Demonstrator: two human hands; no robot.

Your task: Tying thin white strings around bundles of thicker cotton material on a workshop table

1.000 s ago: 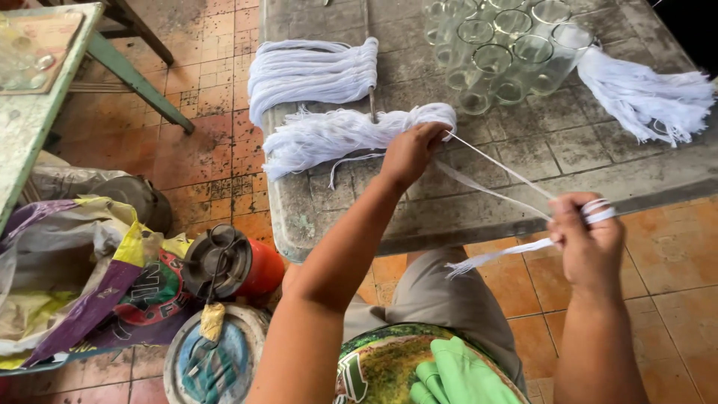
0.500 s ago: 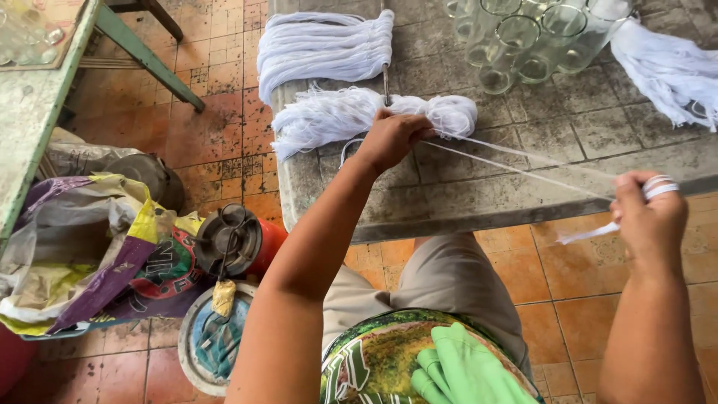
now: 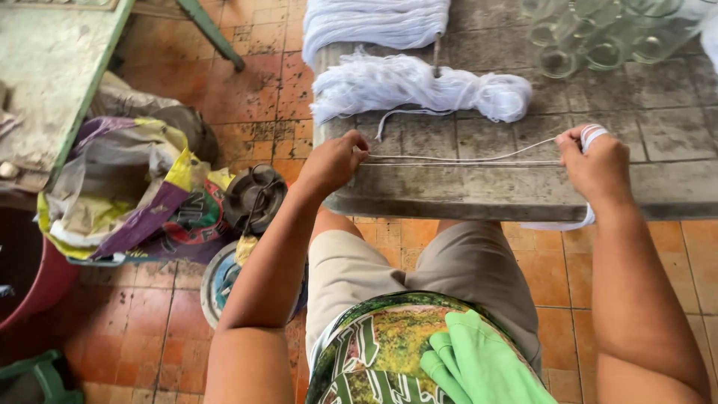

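My left hand (image 3: 334,159) pinches one end of a few white strings (image 3: 460,159) over the near edge of a grey tiled table (image 3: 479,196). My right hand (image 3: 596,166) grips the other end, with string wound around its fingers and a loose tail hanging below the table edge. The strings stretch almost level between both hands. Just beyond lies a white yarn bundle (image 3: 419,84), and a second white bundle (image 3: 374,22) rests further back. A thin metal rod (image 3: 437,54) stands between them.
Several clear glass jars (image 3: 598,37) crowd the table's far right. On the orange tile floor at left lie crumpled coloured bags (image 3: 127,194), a dark round spool (image 3: 254,198) and a round tin (image 3: 224,277). A green-legged table (image 3: 52,75) stands far left.
My left hand has drawn back from the yarn bundle to the table's near edge. My right hand has risen onto the table, and the strings now run level between them.
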